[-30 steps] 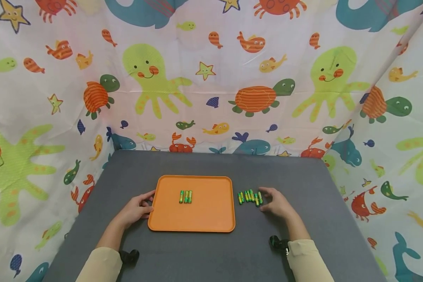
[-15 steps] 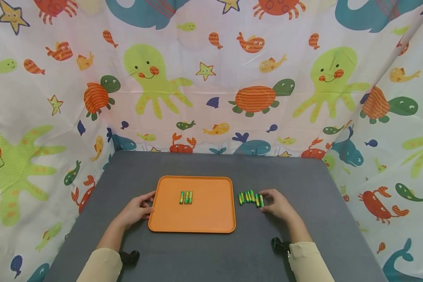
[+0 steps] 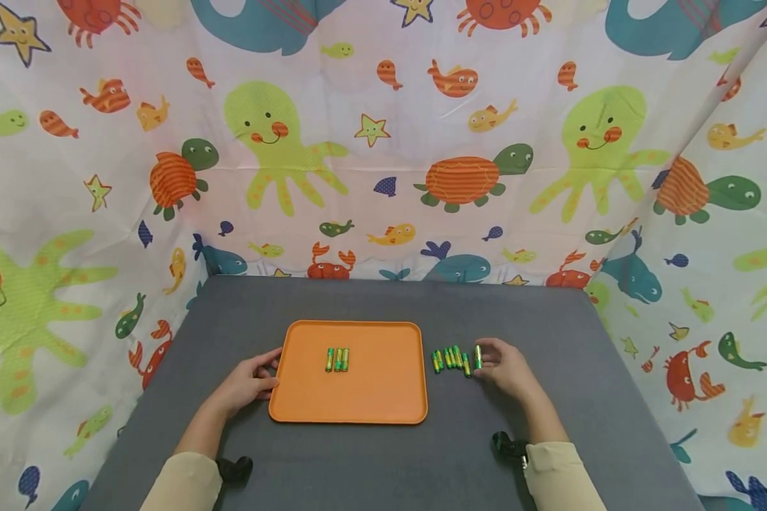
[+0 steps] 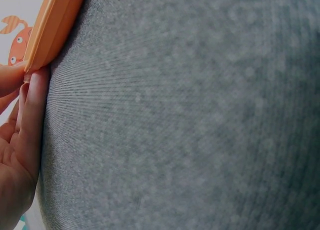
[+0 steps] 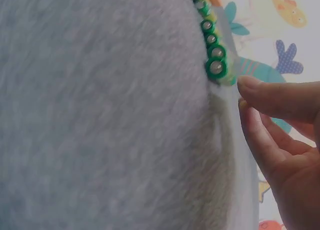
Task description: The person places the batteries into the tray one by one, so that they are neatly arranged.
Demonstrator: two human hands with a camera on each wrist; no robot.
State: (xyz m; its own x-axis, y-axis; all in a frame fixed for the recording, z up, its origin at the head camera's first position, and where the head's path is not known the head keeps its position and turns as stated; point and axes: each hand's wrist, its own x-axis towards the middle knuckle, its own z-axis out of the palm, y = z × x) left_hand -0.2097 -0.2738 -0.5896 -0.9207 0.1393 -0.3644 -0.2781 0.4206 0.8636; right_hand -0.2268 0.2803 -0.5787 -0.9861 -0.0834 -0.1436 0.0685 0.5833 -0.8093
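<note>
My left hand (image 3: 251, 381) grips the left edge of an orange tray (image 3: 383, 397); in the left wrist view the thumb and fingertips (image 4: 36, 80) pinch its rim (image 4: 52, 35). Three green-and-yellow batteries (image 3: 337, 360) lie side by side on the tray. To the right of it, a row of several more batteries (image 3: 450, 358) lies on the table. At the end of that row my right hand (image 3: 503, 367) holds one battery (image 3: 478, 357) at its fingertips, slightly apart from the others. The right wrist view shows the row's battery ends (image 5: 216, 67) close to the thumb.
The batteries and tray are on a grey cloth-covered table (image 3: 358, 461). Behind it and at both sides hangs a white curtain (image 3: 358, 92) printed with sea animals. Each wrist carries a black camera mount (image 3: 235, 468).
The battery nearest my right hand has moved slightly right and up, away from the row, along with the fingertips. My left hand and the tray have stayed in place.
</note>
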